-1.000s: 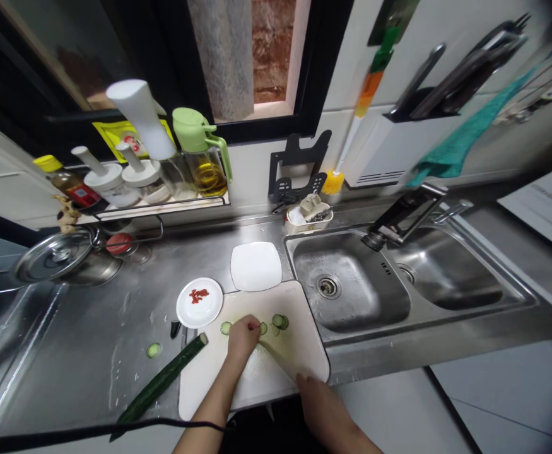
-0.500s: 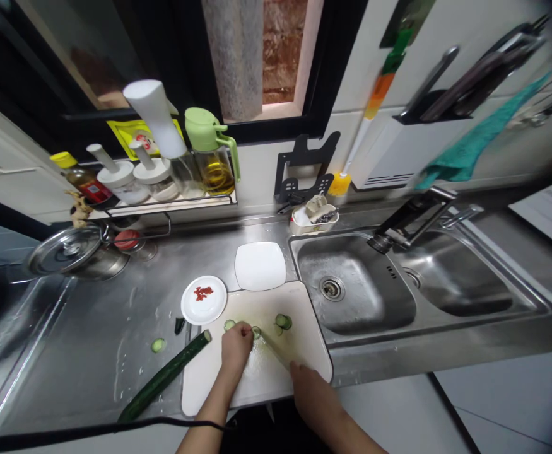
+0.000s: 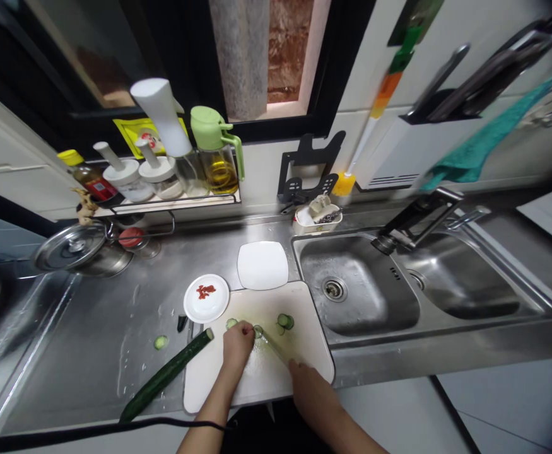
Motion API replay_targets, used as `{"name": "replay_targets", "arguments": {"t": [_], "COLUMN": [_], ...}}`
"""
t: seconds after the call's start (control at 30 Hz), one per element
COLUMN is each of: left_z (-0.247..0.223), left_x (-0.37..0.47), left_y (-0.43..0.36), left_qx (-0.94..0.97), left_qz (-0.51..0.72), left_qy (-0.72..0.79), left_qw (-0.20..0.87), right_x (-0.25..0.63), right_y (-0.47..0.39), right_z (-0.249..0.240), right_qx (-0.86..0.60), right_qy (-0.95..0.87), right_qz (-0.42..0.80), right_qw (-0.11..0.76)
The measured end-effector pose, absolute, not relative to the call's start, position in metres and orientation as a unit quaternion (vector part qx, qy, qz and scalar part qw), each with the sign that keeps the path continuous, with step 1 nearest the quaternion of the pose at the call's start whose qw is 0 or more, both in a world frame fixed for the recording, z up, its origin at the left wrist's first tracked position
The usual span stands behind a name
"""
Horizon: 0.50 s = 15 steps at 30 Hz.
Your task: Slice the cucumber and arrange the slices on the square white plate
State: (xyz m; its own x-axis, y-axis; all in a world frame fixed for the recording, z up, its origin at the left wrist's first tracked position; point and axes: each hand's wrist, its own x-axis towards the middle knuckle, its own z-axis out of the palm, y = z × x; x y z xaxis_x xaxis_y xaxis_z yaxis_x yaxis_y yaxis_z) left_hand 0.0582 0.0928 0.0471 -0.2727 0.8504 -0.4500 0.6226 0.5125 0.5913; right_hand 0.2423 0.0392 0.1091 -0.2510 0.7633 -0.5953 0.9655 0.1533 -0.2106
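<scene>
On the white cutting board (image 3: 299, 302), my left hand (image 3: 238, 345) is closed, its fingertips pinched at the edge of a small cucumber slice (image 3: 258, 331). My right hand (image 3: 311, 388) is wrapped round the handle of a knife (image 3: 276, 349). The blade's tip reaches that same slice. Another cucumber slice (image 3: 231, 323) shows just behind my left hand, and a few overlapping cucumber slices (image 3: 285, 321) lie to the right. A long cucumber (image 3: 166, 377) with one cut end rests across the board's left edge and the counter.
A round plate (image 3: 195, 309) with red pieces and a square white plate (image 3: 262, 265) sit behind the board. Left lie a cucumber slice (image 3: 161, 342) and a dark green end piece (image 3: 182, 323). The double sink (image 3: 356, 277) is at right. A black cable (image 3: 91, 429) crosses the front.
The view has shifted slightly, moving the surroundings a little to the right. Both hands stay almost in place, with the knife still at the slice.
</scene>
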Motion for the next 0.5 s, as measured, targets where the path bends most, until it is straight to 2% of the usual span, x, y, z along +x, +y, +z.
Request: {"name": "replay_targets", "arguments": {"t": [0.2, 0.5], "left_z": [0.044, 0.048], "left_x": [0.057, 0.061], "left_y": [0.093, 0.093], "left_qx": [0.472, 0.469], "left_qz": [0.151, 0.146], "left_qy": [0.783, 0.786], "left_qw": [0.376, 0.376], "right_x": [0.237, 0.250], "right_y": [0.044, 0.028], "right_z": [0.115, 0.099], "right_qx": [0.583, 0.584], "right_qy": [0.730, 0.724], "right_qz": [-0.309, -0.314], "right_qw": [0.178, 0.189]}}
